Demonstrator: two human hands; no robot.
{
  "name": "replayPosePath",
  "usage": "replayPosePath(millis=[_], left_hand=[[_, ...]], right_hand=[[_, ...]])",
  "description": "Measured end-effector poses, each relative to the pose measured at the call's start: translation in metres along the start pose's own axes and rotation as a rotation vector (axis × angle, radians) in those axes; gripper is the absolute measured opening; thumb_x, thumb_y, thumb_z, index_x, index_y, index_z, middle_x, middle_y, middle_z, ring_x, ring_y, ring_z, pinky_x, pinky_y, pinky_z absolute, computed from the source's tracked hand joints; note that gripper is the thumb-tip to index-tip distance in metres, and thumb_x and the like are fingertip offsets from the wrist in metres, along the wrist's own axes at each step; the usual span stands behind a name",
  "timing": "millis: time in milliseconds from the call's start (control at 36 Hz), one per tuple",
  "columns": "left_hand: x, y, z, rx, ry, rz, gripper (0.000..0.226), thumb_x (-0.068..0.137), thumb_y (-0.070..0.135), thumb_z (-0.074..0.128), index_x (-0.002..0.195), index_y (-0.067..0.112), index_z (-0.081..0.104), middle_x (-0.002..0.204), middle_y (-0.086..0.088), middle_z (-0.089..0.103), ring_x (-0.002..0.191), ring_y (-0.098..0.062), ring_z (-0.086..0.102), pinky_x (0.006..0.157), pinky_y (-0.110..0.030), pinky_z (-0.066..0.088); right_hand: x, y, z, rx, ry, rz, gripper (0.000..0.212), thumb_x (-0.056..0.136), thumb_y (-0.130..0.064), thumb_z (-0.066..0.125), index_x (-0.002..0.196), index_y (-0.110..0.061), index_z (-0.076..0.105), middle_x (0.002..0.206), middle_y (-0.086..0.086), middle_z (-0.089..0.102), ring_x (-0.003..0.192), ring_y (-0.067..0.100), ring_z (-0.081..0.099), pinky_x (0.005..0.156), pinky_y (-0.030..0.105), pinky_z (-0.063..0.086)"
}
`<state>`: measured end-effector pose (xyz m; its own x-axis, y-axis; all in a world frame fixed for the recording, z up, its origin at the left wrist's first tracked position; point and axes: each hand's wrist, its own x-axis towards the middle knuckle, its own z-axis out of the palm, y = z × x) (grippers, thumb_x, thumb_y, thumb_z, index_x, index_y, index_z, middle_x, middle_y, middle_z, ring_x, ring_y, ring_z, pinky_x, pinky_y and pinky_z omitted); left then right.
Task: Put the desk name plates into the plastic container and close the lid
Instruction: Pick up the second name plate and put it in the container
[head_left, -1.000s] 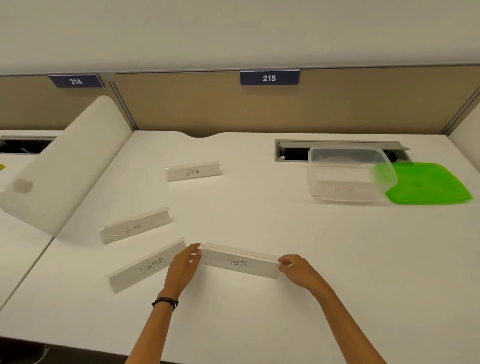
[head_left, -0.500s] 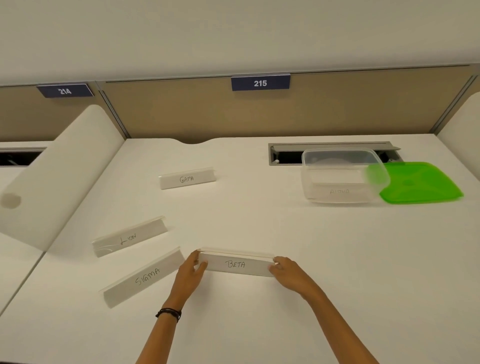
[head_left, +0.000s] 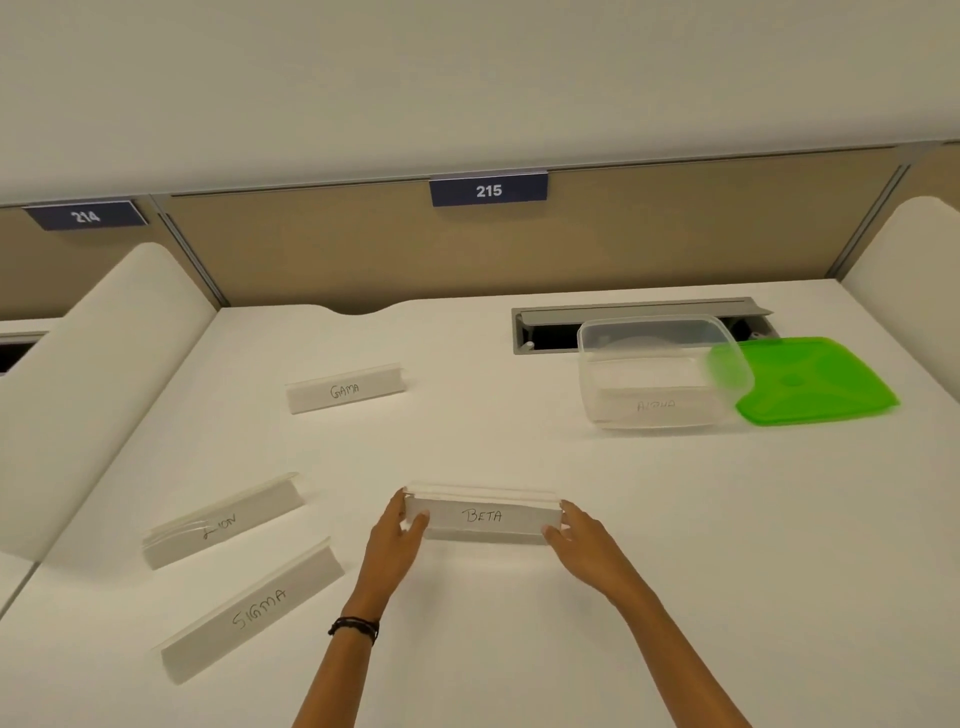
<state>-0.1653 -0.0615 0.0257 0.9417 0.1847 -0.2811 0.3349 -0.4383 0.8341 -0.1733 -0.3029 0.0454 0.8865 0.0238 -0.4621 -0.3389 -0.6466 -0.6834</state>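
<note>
Left hand (head_left: 397, 535) and right hand (head_left: 576, 535) pinch BETA plate (head_left: 483, 517) by its ends. Risk: end-only grip slips and the plate drops short of container (head_left: 589, 364), ahead-right of them.

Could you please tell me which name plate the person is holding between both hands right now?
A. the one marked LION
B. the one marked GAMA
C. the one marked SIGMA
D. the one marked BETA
D: the left hand and the right hand each grip one end of the BETA name plate, and no hand touches any other plate on the desk.
</note>
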Motion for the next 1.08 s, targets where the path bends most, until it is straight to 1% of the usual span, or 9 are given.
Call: replayPosePath(millis=[83, 194, 278, 417, 500, 667, 861, 917, 1083], left_hand=[[0.008, 0.016, 0.008, -0.027, -0.005, 0.019, 0.053, 0.095, 0.024, 0.051, 0.144, 0.020, 0.032, 0.144, 0.000, 0.044, 0.135, -0.018, 0.039, 0.102, -0.028, 0.032], [0.021, 0.038, 0.018, -0.064, -0.023, 0.050, 0.048, 0.095, 0.021, 0.051, 0.141, 0.020, 0.036, 0.137, 0.001, 0.049, 0.130, -0.017, 0.044, 0.099, -0.025, 0.035], [0.028, 0.055, 0.028, -0.096, -0.034, 0.077, 0.045, 0.095, 0.018, 0.051, 0.138, 0.020, 0.039, 0.124, 0.006, 0.051, 0.127, -0.017, 0.047, 0.096, -0.025, 0.037], [0.040, 0.086, 0.049, -0.136, -0.044, 0.148, 0.045, 0.094, 0.017, 0.051, 0.138, 0.019, 0.040, 0.130, 0.005, 0.051, 0.127, -0.017, 0.047, 0.097, -0.026, 0.038], [0.046, 0.109, 0.062, -0.170, -0.040, 0.201, 0.048, 0.095, 0.017, 0.050, 0.140, 0.018, 0.036, 0.140, -0.002, 0.048, 0.124, -0.017, 0.047, 0.100, -0.027, 0.040], [0.057, 0.158, 0.092, -0.246, -0.021, 0.310, 0.049, 0.095, 0.012, 0.049, 0.142, 0.015, 0.034, 0.144, -0.005, 0.045, 0.132, -0.021, 0.043, 0.111, -0.041, 0.038], [0.074, 0.200, 0.132, -0.273, -0.071, 0.374, 0.049, 0.095, 0.008, 0.046, 0.142, 0.012, 0.033, 0.147, -0.004, 0.041, 0.136, -0.019, 0.038, 0.114, -0.038, 0.034], [0.081, 0.209, 0.144, -0.250, -0.094, 0.347, 0.052, 0.095, 0.010, 0.047, 0.144, 0.013, 0.030, 0.148, -0.004, 0.040, 0.133, -0.018, 0.040, 0.112, -0.032, 0.034], [0.093, 0.223, 0.177, -0.108, -0.152, 0.350, 0.056, 0.096, 0.010, 0.045, 0.147, 0.011, 0.022, 0.147, -0.010, 0.041, 0.133, -0.023, 0.042, 0.107, -0.024, 0.031]], right_hand=[[0.004, 0.001, -0.014, 0.036, 0.044, -0.018, 0.054, 0.096, -0.032, 0.043, 0.144, -0.013, 0.027, 0.144, 0.009, 0.045, 0.130, 0.025, 0.046, 0.102, 0.033, 0.038], [0.011, 0.003, -0.035, 0.096, 0.120, -0.045, 0.056, 0.096, -0.029, 0.045, 0.145, -0.012, 0.024, 0.146, 0.010, 0.042, 0.133, 0.024, 0.043, 0.107, 0.035, 0.037], [0.016, 0.004, -0.052, 0.147, 0.191, -0.057, 0.055, 0.096, -0.026, 0.047, 0.145, -0.013, 0.026, 0.145, 0.011, 0.044, 0.133, 0.023, 0.044, 0.106, 0.034, 0.038], [0.023, 0.007, -0.080, 0.210, 0.318, -0.084, 0.052, 0.095, -0.023, 0.048, 0.144, -0.015, 0.031, 0.140, 0.010, 0.049, 0.131, 0.022, 0.046, 0.103, 0.034, 0.040], [0.029, 0.008, -0.099, 0.275, 0.396, -0.106, 0.049, 0.095, -0.018, 0.049, 0.141, -0.015, 0.035, 0.137, 0.008, 0.052, 0.128, 0.021, 0.048, 0.096, 0.027, 0.039], [0.048, 0.009, -0.139, 0.375, 0.561, -0.134, 0.045, 0.093, -0.009, 0.052, 0.137, -0.011, 0.041, 0.135, 0.010, 0.053, 0.123, 0.025, 0.052, 0.092, 0.026, 0.040], [0.076, 0.017, -0.189, 0.397, 0.734, -0.154, 0.037, 0.093, -0.004, 0.049, 0.130, -0.003, 0.048, 0.131, 0.016, 0.055, 0.117, 0.030, 0.055, 0.089, 0.024, 0.040], [0.084, 0.021, -0.202, 0.362, 0.763, -0.129, 0.033, 0.094, -0.006, 0.048, 0.127, -0.002, 0.051, 0.129, 0.016, 0.057, 0.114, 0.031, 0.057, 0.085, 0.024, 0.041], [0.107, 0.035, -0.232, 0.261, 0.767, -0.044, 0.034, 0.093, -0.006, 0.046, 0.127, 0.000, 0.050, 0.125, 0.021, 0.059, 0.110, 0.036, 0.059, 0.090, 0.037, 0.046]])
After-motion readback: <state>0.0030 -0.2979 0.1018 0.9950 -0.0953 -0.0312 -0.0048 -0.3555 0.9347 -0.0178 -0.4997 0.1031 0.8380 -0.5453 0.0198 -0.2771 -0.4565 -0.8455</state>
